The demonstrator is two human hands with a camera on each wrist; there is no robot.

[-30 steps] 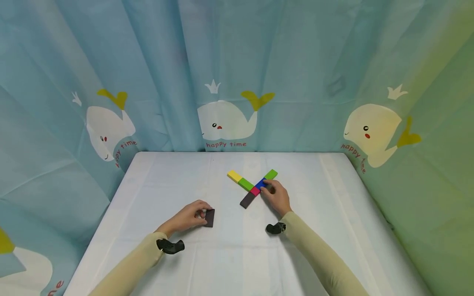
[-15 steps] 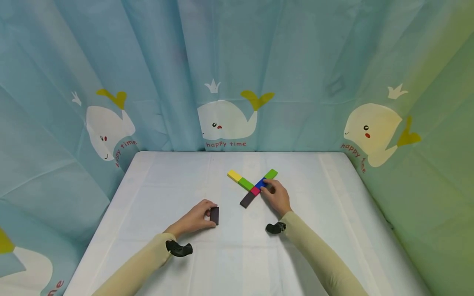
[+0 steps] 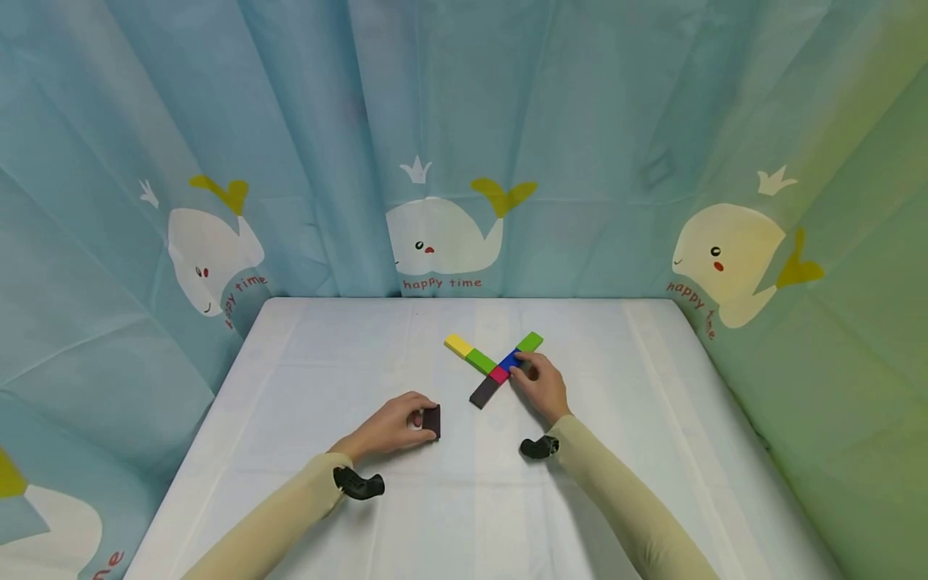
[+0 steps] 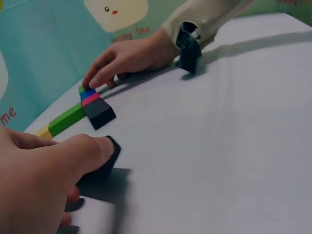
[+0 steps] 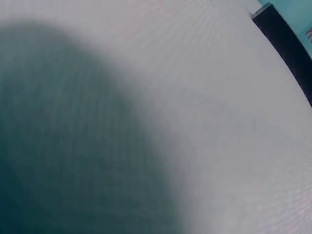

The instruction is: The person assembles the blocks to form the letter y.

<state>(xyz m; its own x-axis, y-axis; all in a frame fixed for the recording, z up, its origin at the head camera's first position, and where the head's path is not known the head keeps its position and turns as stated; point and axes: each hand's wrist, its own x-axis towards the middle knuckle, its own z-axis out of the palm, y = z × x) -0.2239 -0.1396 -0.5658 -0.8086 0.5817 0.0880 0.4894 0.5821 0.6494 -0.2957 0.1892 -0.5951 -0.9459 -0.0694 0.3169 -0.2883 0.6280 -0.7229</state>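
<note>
My left hand [image 3: 387, 425] pinches a loose black block [image 3: 432, 421] between thumb and fingers, left of a joined block shape. In the left wrist view the thumb lies on this block, with a shadow just below it. My right hand [image 3: 545, 389] grips the blue block [image 3: 510, 360] in the shape with thumb and forefinger. One diagonal line runs from a green block [image 3: 531, 341] through blue and a small red block [image 3: 499, 374] to a black block [image 3: 483, 392]. Branching from the red one toward the upper left are another green block [image 3: 482, 361] and a yellow block [image 3: 458, 345].
A white cloth covers the table [image 3: 616, 475]. Blue-green curtains [image 3: 594, 145] with printed whales stand along its back and sides. The right wrist view holds mostly white cloth, a blurred dark shadow and part of a black block [image 5: 282, 46].
My left hand has moved rightward with the loose black block, closer to the joined shape, and the block has turned a little. My right hand stays on the blue block.
</note>
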